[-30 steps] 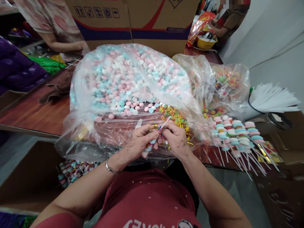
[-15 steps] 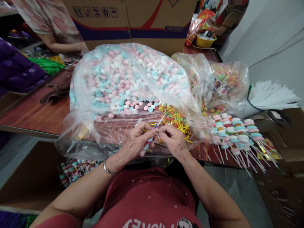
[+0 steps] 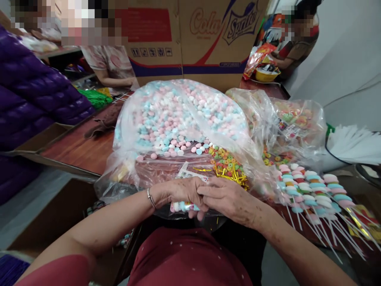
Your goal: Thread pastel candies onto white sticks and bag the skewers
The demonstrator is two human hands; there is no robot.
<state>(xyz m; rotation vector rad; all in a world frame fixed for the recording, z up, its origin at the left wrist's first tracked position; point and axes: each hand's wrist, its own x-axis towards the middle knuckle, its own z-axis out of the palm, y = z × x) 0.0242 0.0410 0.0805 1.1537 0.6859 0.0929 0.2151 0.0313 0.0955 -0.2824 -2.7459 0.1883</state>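
Both hands meet in front of my body at the table's near edge. My left hand (image 3: 184,192) is closed, its back turned up, around a wrapped marshmallow skewer (image 3: 181,206), whose pale blue, white and pink end shows beneath it. My right hand (image 3: 230,198) is closed too, its fingers pressed against the left fingers where the wrapper's neck lies; that neck is hidden. Just beyond the hands lies a printed white plastic piece (image 3: 183,171). Gold twist ties (image 3: 233,174) and small ring candies (image 3: 224,159) lie past my right hand.
A large clear bag of pastel marshmallows (image 3: 178,111) fills the middle, before a cardboard box (image 3: 205,55). At right lie unwrapped marshmallow skewers (image 3: 315,190), a bag of ring candies (image 3: 294,115) and white sticks (image 3: 354,143). An open carton (image 3: 56,226) stands lower left. Other people sit beyond.
My hands have come together and turned over the skewer; its white stick and neck, visible before, are now covered. The camera view has tilted up, showing more of the box and the people.
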